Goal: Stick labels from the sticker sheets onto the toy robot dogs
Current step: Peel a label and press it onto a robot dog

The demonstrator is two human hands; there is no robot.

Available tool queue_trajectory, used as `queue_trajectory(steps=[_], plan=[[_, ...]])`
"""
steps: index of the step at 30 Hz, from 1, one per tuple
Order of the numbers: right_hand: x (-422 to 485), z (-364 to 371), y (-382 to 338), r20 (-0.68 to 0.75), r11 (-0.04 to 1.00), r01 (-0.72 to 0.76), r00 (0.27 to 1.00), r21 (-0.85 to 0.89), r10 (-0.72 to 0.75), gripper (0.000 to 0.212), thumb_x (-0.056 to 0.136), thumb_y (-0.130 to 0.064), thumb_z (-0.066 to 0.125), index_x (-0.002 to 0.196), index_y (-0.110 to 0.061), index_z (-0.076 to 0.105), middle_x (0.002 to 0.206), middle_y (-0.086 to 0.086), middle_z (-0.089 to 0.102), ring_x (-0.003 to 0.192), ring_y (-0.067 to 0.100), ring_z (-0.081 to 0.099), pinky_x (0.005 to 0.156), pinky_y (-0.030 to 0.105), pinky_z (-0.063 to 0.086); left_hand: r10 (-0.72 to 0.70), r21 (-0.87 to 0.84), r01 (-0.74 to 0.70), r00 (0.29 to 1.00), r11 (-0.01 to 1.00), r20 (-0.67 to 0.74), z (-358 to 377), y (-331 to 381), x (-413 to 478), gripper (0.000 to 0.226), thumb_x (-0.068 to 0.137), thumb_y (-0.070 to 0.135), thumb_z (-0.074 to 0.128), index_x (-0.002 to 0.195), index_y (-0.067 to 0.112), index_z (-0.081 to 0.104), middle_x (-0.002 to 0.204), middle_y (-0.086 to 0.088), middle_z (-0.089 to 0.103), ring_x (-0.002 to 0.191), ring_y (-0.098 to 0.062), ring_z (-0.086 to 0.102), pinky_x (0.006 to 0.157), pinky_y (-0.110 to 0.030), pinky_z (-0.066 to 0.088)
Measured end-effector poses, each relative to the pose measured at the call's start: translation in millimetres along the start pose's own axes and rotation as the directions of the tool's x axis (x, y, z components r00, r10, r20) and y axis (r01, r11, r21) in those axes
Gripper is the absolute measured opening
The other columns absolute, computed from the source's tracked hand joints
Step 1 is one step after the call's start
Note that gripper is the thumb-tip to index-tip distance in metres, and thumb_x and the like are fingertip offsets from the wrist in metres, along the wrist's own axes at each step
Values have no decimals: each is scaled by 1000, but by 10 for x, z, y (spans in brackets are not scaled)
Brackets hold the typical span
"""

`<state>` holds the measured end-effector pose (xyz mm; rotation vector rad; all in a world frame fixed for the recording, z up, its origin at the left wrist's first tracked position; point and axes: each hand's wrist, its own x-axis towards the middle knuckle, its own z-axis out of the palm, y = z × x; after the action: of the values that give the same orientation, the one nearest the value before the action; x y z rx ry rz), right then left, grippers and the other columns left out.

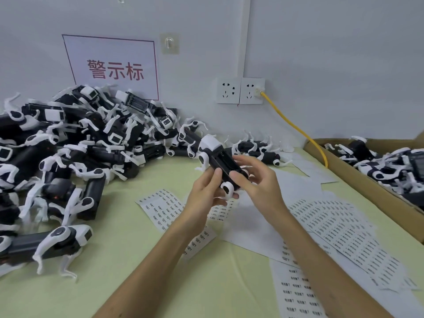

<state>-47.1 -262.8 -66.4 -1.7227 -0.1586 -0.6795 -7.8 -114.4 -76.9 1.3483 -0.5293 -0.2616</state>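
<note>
A black-and-white toy robot dog (pixel 218 157) is held belly-up above the pale green table (pixel 128 260). My left hand (pixel 204 193) grips its near end from the left, thumb on the black body. My right hand (pixel 257 180) touches the same dog from the right, fingertips pressed on its black underside. White sticker sheets (pixel 339 228) with rows of small printed labels lie under and to the right of my hands; another sheet (pixel 163 207) lies just left of my left wrist. No loose label is visible on my fingers.
A large pile of toy robot dogs (pixel 75 143) fills the left and back of the table, one dog (pixel 50 244) near the front left. A cardboard box (pixel 367 187) with more dogs stands at the right. A yellow cable (pixel 296 129) runs from wall sockets (pixel 241 90).
</note>
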Motion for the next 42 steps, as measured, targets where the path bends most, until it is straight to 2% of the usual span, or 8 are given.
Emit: queue_trajectory(steps=[6,9,15,23,29,35,38,42], plan=[[6,25,-54,-150,1000,-29,988,10,30,19,77,-35,76,95,-34,70,87,-14,71,80,6,66,71,15,50,36,142,-44,997,989,64,41,-20,-39,27,108,27,51,123,10,65,94,-24,70,74,-22,74,62,-30,50],[11,16,-91,-211,997,-46,976,61,58,15,76,-37,78,85,-32,67,81,-14,69,75,7,64,69,19,50,55,192,-73,994,979,97,67,-47,-34,24,107,22,55,111,3,68,81,0,71,68,-16,72,60,-31,51],[30,-20,-102,74,807,-431,894,403,441,30,78,-40,83,85,-18,65,95,15,67,81,33,63,57,39,49,19,139,-38,991,990,134,-32,-9,-16,23,103,31,57,108,14,72,83,-4,71,71,-24,72,57,-24,49],[56,0,-65,126,762,-437,893,479,433,37,87,-24,69,113,1,65,110,27,69,88,39,65,58,45,53,-59,-31,65,986,997,154,-141,-26,4,38,101,41,53,126,16,69,101,-13,74,70,-24,65,58,-23,43],[71,-34,-16,62,899,-319,947,301,315,27,93,-7,66,117,-15,75,111,11,74,108,30,67,92,41,54,-47,-141,54,997,989,57,-168,18,52,39,100,43,55,128,21,70,113,-20,72,80,-28,58,63,-28,39],[-8,77,151,-36,939,-235,972,-251,233,13,93,-15,71,90,-27,74,86,-16,71,77,0,62,69,12,45,-30,-206,-8,983,979,-181,-378,77,135,42,88,51,58,118,26,74,122,-16,73,90,-29,48,69,-30,40],[-180,212,172,173,888,-156,952,-433,252,10,92,-33,69,102,-33,73,99,-24,61,91,-2,58,79,16,44,-35,-243,-27,968,970,-249,-440,94,154,41,87,50,61,119,25,69,115,-10,74,93,-28,50,72,-31,41],[-376,415,157,574,828,141,782,-542,243,61,86,-60,62,144,-46,45,142,-28,37,135,-7,24,113,27,24,-76,-229,11,958,973,-276,-497,81,151,41,88,48,65,121,23,67,105,-4,74,95,-29,54,70,-27,45]])
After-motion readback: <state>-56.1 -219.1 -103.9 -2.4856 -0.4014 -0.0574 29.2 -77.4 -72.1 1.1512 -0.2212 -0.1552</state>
